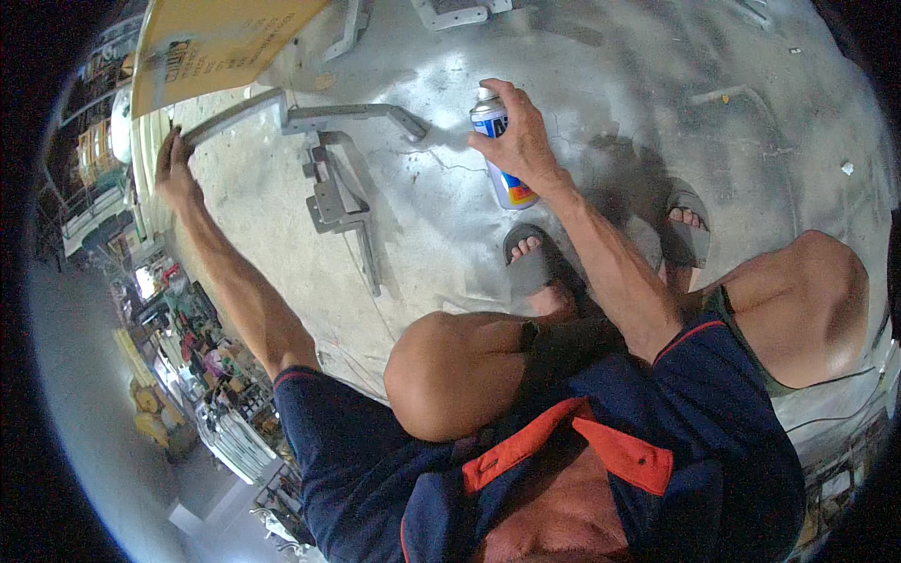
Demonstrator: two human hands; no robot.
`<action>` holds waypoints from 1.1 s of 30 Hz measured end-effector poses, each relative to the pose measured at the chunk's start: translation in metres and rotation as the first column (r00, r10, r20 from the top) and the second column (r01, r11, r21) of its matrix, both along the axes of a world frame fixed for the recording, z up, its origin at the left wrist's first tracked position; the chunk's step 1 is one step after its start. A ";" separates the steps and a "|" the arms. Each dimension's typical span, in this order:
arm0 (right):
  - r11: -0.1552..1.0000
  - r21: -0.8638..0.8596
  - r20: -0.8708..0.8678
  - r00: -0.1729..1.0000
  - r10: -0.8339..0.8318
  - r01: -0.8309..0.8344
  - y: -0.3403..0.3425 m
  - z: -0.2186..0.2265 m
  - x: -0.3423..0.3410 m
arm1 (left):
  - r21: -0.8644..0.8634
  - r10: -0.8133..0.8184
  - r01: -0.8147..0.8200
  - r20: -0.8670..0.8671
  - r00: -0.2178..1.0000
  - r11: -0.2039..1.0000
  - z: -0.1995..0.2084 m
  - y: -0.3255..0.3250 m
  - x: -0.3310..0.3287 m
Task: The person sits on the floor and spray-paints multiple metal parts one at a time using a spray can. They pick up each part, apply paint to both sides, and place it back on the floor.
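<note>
My right hand [527, 141] is wrapped round a spray can [514, 190] with a silver top and a blue, white, red and yellow label. The index finger rests on the white nozzle. Far to the left, my left hand [175, 174] is closed at the end of a bent grey metal bar [343, 116]. That bar runs from the hand toward the can, stepping down midway, its far tip short of the can. Beneath it lies a second grey metal bracket [328, 202] with flat plates along its side.
A yellow-brown cardboard sheet [221, 52] stands at the back left. More bent metal pieces [460, 14] lie at the far edge. The concrete floor [422, 244] carries silvery paint patches. Cluttered shelves [221, 361] line the left, and my sandalled feet are close behind the can.
</note>
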State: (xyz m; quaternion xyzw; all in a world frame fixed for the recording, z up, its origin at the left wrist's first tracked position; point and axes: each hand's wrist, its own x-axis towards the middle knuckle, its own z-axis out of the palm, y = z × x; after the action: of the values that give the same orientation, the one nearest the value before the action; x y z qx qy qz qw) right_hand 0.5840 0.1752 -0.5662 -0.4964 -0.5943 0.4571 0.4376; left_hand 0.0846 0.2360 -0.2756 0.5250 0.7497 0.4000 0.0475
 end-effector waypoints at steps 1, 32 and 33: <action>0.999 -0.035 -0.021 0.999 0.037 -0.038 -0.002 0.001 0.003 | 0.020 -0.010 0.010 -0.005 1.000 1.000 -0.001 0.016 -0.008; 0.987 -0.020 -0.001 0.987 0.162 -0.162 -0.042 0.003 -0.073 | -0.375 0.669 -0.563 0.283 0.687 0.736 -0.106 0.033 -0.297; 0.984 -0.047 0.010 0.985 0.172 -0.171 -0.039 0.001 -0.071 | -0.403 0.672 -0.551 0.278 0.687 0.731 -0.105 0.034 -0.301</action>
State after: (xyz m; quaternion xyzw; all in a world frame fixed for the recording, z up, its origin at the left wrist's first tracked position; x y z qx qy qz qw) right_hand 0.5127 0.1365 -0.5650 -0.4565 -0.6271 0.5032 0.3810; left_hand -0.2163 0.2703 -0.3804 0.1335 0.9051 0.3788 0.1398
